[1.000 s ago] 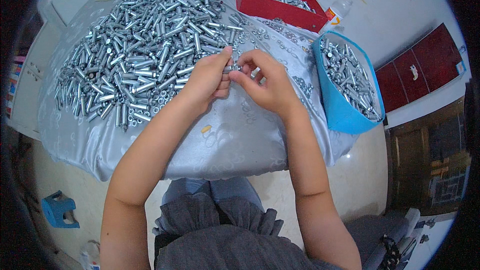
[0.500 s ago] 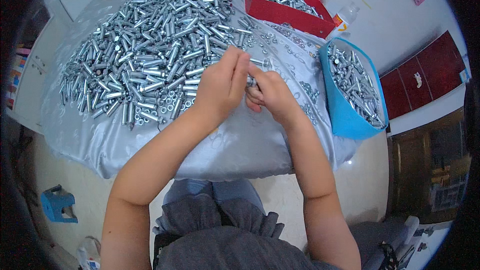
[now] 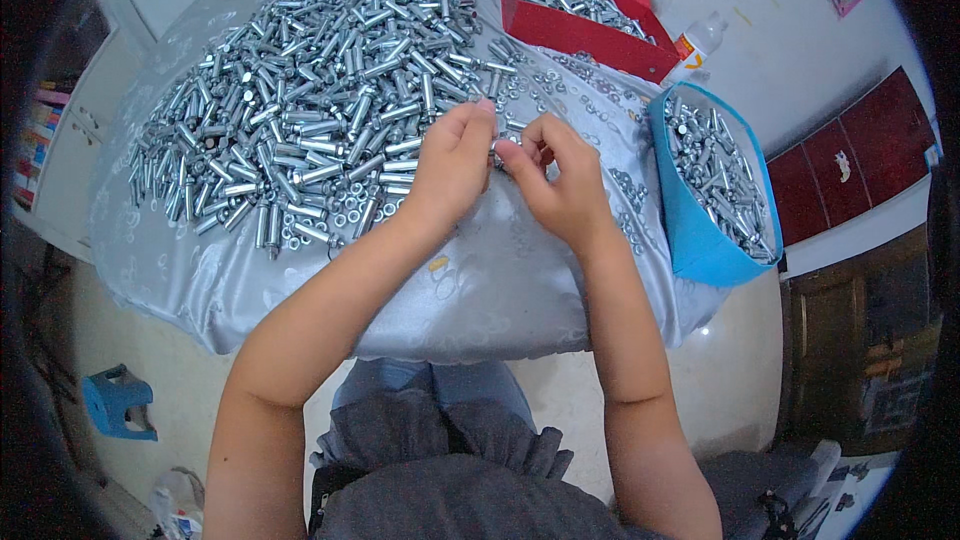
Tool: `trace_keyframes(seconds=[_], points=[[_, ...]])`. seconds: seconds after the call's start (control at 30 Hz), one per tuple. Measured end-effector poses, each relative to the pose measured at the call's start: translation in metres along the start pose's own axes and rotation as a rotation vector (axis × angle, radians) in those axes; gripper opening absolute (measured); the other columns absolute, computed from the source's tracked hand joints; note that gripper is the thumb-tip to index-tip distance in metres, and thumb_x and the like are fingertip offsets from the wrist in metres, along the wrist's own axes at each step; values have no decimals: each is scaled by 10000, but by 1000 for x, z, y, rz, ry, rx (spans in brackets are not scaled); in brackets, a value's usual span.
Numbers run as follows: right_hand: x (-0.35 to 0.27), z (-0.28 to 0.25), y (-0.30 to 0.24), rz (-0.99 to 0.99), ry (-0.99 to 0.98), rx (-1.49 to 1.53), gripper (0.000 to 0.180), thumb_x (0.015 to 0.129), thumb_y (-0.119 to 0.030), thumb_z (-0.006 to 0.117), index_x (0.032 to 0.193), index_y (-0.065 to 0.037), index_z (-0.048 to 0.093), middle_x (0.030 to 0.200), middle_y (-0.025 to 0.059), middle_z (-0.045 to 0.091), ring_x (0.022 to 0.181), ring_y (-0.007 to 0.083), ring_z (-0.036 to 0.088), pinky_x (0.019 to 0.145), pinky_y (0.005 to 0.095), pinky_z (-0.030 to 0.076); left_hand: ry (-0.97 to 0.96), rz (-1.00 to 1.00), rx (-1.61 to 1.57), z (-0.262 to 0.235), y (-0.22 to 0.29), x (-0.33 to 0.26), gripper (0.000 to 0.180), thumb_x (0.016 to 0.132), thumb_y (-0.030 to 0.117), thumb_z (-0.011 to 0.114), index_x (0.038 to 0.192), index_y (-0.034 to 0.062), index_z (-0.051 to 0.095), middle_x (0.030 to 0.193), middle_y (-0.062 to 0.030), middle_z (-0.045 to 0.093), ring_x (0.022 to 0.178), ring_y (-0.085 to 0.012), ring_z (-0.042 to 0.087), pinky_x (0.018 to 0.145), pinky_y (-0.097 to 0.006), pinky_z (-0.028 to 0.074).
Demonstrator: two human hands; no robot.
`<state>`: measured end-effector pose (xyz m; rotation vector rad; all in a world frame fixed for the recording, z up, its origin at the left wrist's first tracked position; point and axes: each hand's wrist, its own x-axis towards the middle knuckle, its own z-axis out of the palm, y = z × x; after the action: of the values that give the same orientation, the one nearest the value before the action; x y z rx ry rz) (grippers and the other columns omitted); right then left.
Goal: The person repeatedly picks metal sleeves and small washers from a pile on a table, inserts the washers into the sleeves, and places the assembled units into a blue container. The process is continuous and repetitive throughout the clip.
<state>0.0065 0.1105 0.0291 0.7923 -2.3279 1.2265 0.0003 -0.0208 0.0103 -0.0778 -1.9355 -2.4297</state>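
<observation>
Over the front of the silver tablecloth my two hands meet, just right of a large heap of metal expansion bolts (image 3: 320, 110). My left hand (image 3: 455, 162) is closed, its thumb on top, around what looks like an expansion bolt; most of it is hidden, and only a bit of metal shows at the hand's right side. Beside that metal, the thumb tip of my right hand (image 3: 562, 185) presses in, with the fingers bent above it. Whether something small sits in the right fingers is hidden. Small nuts (image 3: 358, 208) lie at the heap's near edge.
Right of my hands stands a blue fabric bin (image 3: 690, 240) full of bolts. Behind it are an open red box (image 3: 590, 35) with more bolts and a clear bottle (image 3: 698, 43). Loose washers and nuts (image 3: 590, 100) lie scattered on the cloth. A blue stool (image 3: 118, 402) stands on the floor.
The right hand has turned and its fingers have drawn up and back from the left hand, leaving the thumb by the metal. The left hand keeps its grip. The view has shifted slightly.
</observation>
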Motion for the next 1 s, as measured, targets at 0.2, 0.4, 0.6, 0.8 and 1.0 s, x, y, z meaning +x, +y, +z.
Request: trace_keyframes(seconds=[0.2, 0.4, 0.6, 0.8, 1.0], points=[[-3, 6, 6, 276, 22, 267, 270, 805, -205, 579, 655, -3, 481, 528, 43, 409, 504, 93, 383, 465, 254, 332, 31, 398, 284, 4, -1, -3, 242, 883, 223, 433, 771, 13, 474, 602, -65, 498, 543, -151, 482, 510, -283, 377], [-5, 4, 15, 478, -98, 270, 389, 859, -276, 487, 604, 17, 511, 495, 36, 428, 533, 86, 412, 488, 259, 348, -62, 462, 338, 7, -2, -13, 208, 888, 198, 433, 808, 10, 475, 646, -28, 455, 589, -107, 410, 531, -251, 356], [-1, 0, 2, 286, -84, 358, 309, 846, -260, 498, 693, 8, 522, 616, 80, 502, 581, 126, 458, 535, 279, 375, 38, 249, 175, 1, -4, 0, 247, 881, 229, 439, 821, -6, 488, 626, -46, 499, 566, -107, 440, 529, -258, 372], [0, -5, 2, 70, -228, 115, 259, 846, -238, 505, 738, -3, 509, 606, 45, 472, 562, 119, 432, 518, 265, 362, -14, 163, 156, -4, 2, 2, 273, 884, 235, 434, 766, -7, 482, 621, -37, 464, 582, -96, 405, 540, -257, 359], [-4, 4, 3, 424, -276, 613, 371, 883, -321, 443, 636, -44, 451, 532, 0, 392, 478, 108, 387, 456, 240, 329, 6, 405, 325, -4, 0, 1, 237, 887, 212, 420, 785, 5, 472, 602, -104, 475, 538, -178, 451, 513, -297, 369]])
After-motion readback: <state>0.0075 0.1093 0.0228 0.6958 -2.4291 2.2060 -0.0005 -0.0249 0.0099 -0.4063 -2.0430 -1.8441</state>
